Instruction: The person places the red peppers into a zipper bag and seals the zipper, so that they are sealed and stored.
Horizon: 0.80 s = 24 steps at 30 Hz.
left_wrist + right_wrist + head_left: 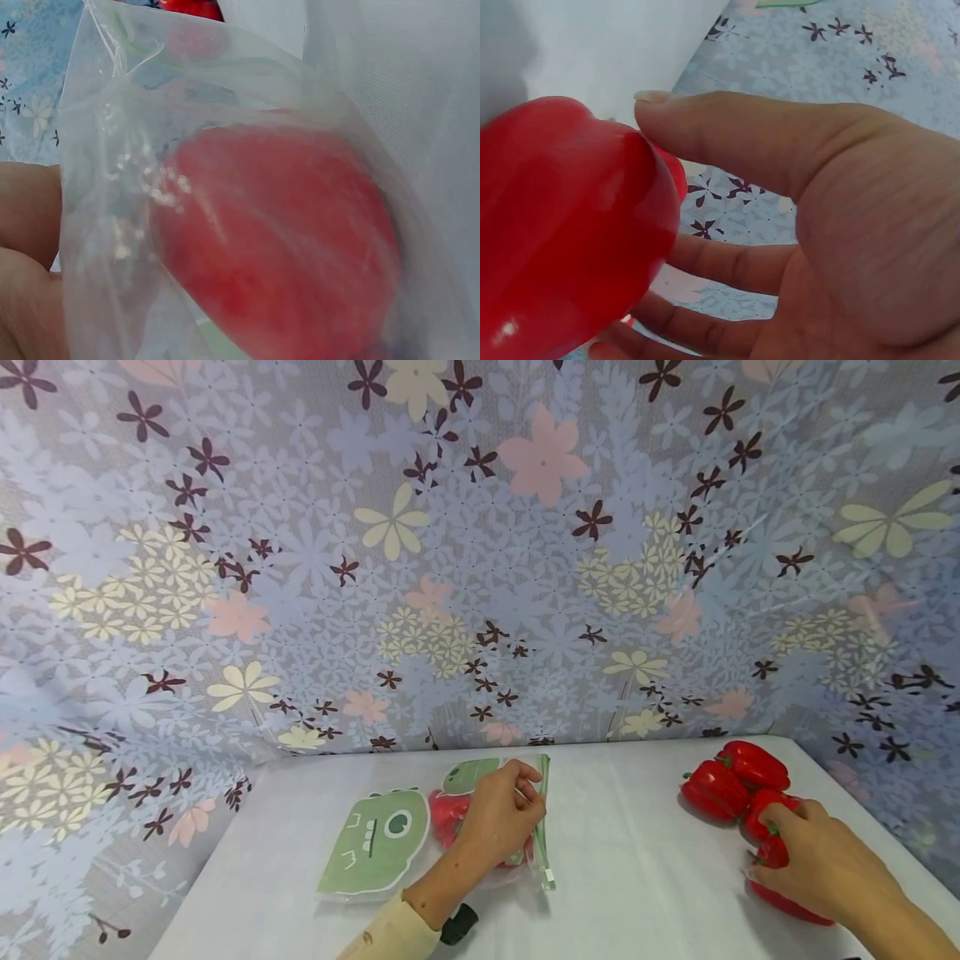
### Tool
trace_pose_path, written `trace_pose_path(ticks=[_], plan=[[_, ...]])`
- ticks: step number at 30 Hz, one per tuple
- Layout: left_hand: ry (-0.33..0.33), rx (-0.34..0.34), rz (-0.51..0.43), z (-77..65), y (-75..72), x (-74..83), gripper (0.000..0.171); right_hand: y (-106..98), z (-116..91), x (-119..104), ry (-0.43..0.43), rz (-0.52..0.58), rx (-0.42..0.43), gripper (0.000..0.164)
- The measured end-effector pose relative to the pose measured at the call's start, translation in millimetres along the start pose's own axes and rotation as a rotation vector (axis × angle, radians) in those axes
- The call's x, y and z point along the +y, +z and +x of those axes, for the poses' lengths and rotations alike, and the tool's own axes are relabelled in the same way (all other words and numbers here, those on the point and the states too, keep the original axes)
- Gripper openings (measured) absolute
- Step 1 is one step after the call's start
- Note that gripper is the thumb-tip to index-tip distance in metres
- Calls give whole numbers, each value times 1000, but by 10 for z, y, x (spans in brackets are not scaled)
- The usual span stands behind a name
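In the head view, a clear zip bag with a green cartoon monster print [375, 843] lies on the table, its green zip edge [546, 835] to the right. A red bell pepper [277, 240] shows through its film. My left hand [498, 814] is over the bag with curled fingers and pinches its film near the opening; the fingertips are partly hidden. On the right, my right hand [825, 860] grips the nearest red bell pepper [570, 225] of a cluster, thumb on one side and fingers round the other.
More red bell peppers [716, 791] lie against each other just beyond my right hand. A dark object [459, 925] shows below my left wrist. White cloth [622, 860] covers the table, and a flower-patterned sheet [480, 568] rises behind it.
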<state>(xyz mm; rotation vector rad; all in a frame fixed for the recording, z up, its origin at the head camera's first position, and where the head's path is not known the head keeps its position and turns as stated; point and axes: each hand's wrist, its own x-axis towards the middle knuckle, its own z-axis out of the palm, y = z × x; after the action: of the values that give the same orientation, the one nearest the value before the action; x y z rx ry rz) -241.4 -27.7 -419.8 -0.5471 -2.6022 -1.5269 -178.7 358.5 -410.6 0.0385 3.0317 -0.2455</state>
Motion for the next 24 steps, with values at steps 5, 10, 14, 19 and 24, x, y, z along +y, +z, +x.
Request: trace_pose_path(ticks=[5,10,14,19,24], plan=[[-4,-2,-4,-2,1,3,27,38,44,51,19,-4,-59,82],[-7,-3,1,-3,3,4,27,58,37,61,-3,-27,-104,76],[-2,2,13,-1,-1,4,27,64,31,41,-11,-40,-108,77],[19,5,27,0,-9,-4,27,65,31,15,-11,-39,-110,75],[22,1,26,-3,-12,-5,27,36,26,-5,-21,-7,-106,82]])
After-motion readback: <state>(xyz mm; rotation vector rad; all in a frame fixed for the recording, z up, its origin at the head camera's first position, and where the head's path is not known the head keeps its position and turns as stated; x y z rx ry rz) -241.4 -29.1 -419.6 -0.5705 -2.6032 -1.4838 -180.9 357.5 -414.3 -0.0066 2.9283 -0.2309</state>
